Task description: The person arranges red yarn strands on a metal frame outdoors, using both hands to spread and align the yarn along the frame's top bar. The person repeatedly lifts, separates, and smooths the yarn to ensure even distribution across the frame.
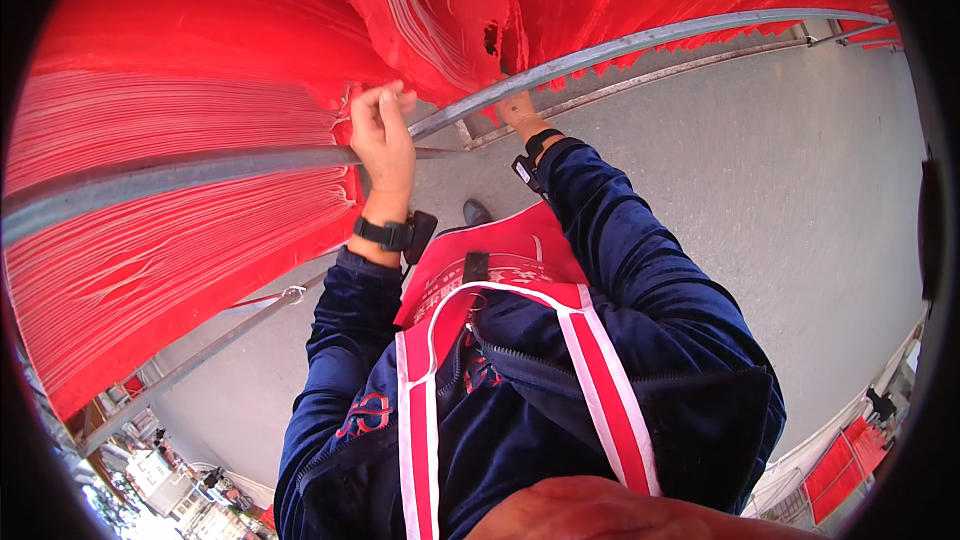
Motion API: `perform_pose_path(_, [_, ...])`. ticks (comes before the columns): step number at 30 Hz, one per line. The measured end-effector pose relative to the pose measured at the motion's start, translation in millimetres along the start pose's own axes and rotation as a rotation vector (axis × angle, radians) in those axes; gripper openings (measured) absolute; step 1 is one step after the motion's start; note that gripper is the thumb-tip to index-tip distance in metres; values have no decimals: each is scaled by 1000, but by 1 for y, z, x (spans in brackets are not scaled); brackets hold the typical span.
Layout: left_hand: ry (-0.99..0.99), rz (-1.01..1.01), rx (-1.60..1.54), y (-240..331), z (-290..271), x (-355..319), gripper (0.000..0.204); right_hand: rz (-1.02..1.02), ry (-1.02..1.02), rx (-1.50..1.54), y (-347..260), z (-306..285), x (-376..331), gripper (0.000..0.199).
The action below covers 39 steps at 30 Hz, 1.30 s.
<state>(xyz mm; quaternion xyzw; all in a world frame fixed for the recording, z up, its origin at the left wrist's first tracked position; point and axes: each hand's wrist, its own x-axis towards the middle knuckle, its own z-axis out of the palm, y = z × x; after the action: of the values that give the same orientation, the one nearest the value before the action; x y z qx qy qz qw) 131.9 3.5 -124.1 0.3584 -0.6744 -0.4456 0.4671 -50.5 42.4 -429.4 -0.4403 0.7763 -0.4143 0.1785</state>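
Observation:
Loose red sheets, thin like fabric or plastic film (440,10), hang in folds across the top, with a ragged lower edge and a small dark hole. At the left lies a thick stack of layered red sheets (180,120). My left hand (384,140) is raised beside the stack's end, next to a grey metal bar (230,160). Its fingers are loosely bent and apart, with nothing visible between them. My right hand (517,110) reaches up under the bar at the ragged edge of the hanging sheets. The bar and the red material hide its fingers.
The curved-looking metal bar crosses from left to upper right in front of me. Lower frame rails (640,80) run near the grey floor (780,190). A thinner rail (220,330) stands at the left. More red sheets (840,470) hang at the lower right.

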Motion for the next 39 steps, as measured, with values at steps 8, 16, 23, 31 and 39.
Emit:
perform_pose_path(8, [-310, -550, 402, -156, 47, -114, 39, 85, -129, 279, -11, -57, -10, 22])
perform_pose_path(16, [-255, -813, 109, -224, 129, -62, 44, 53, -131, 248, -9, -74, -10, 21])
perform_pose_path(23, [-394, -689, -74, -231, 127, -59, 68, 25, -234, 295, 6, -80, -10, 26])
perform_pose_path(31, [-253, -491, -23, -223, 129, -44, 74, 92, -161, 479, -10, -77, -10, 43])
perform_pose_path(39, [-26, -587, -98, -220, 126, -42, 45, 349, -242, 602, 3, -50, -7, 46])
